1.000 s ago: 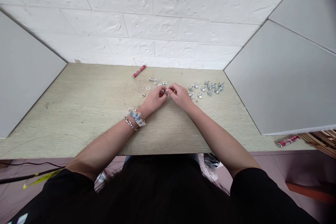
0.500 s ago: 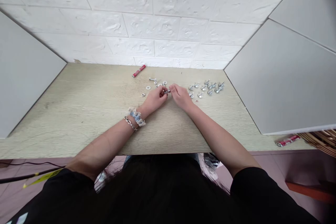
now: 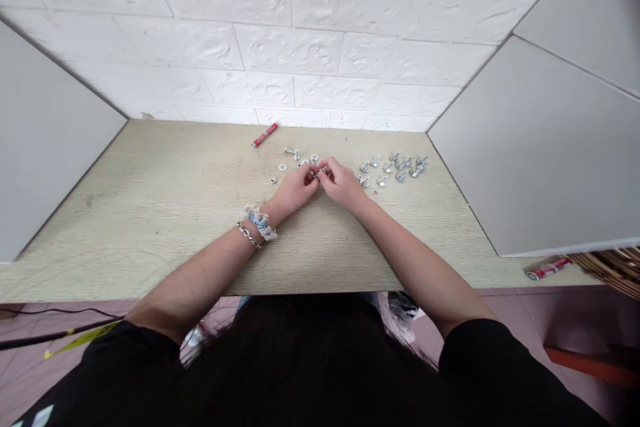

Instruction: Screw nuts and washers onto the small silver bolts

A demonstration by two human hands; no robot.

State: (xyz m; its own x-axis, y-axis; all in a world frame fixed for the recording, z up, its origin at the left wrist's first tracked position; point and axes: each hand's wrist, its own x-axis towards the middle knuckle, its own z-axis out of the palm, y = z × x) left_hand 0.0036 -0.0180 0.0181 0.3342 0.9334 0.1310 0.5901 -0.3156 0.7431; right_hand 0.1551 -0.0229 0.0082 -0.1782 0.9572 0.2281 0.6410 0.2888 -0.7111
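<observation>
Mostly hidden, metal piece [image 3: 316,175] between fingers [image 3: 327,177], shape unclear.

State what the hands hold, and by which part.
The left hand and right hand together pinch a small silvery metal piece; fingers hide its shape and which part each grips.

The bolts [image 3: 383,181] are silvery, the grained tabletop [image 3: 175,207] pale beige.

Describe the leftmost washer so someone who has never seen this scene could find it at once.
Start at the white brick wall and drop to the tabletop below. Between the red tube near that wall and the left hand lies the washer: a flat ring, apart from the clustered pieces to its right and flatter than the chunky nut nearby.
</observation>
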